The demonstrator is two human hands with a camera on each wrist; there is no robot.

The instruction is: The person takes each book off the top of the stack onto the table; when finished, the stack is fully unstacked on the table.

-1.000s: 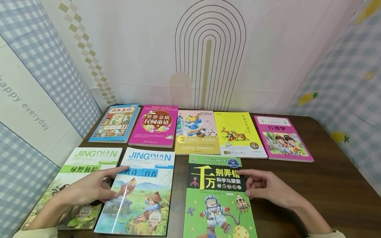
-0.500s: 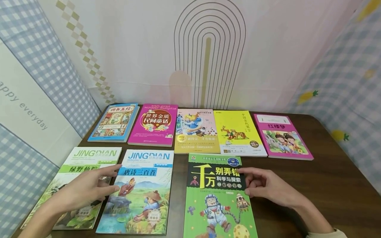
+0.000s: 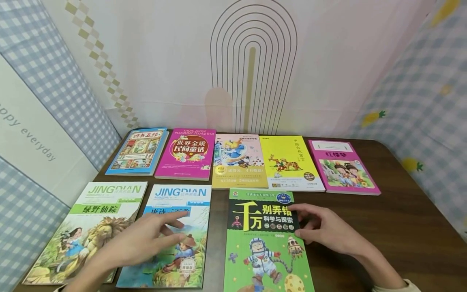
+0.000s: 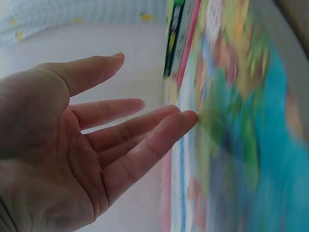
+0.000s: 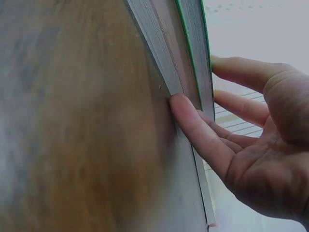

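Observation:
My left hand [image 3: 153, 235] hovers with loosely spread fingers over a book with a blue title band [image 3: 197, 243]; part of its cover is hidden by the hand. In the left wrist view the left hand [image 4: 111, 140] holds nothing, beside a motion-blurred cover [image 4: 280, 106]. My right hand [image 3: 324, 227] rests its fingertips at the right edge of a green book with an astronaut [image 3: 262, 259]. From the right wrist, several page edges lie stacked under the green-edged book [image 5: 195, 43], and the right hand's [image 5: 256, 140] fingers touch that side.
Along the back lie a blue book [image 3: 136, 152], a magenta book [image 3: 185, 168], a pink-and-gold book [image 3: 238, 162], a yellow book [image 3: 292, 162] and a pink book [image 3: 344, 166]. A green-banded book [image 3: 82, 243] lies at front left. Brown tabletop [image 3: 394, 227] shows at right; patterned cloth [image 3: 175, 61] stands behind.
My left hand has moved right, from between the green-banded and blue-banded books to over the blue-banded one. The blue-banded book earlier shifted slightly. My right hand stays at the green book's edge.

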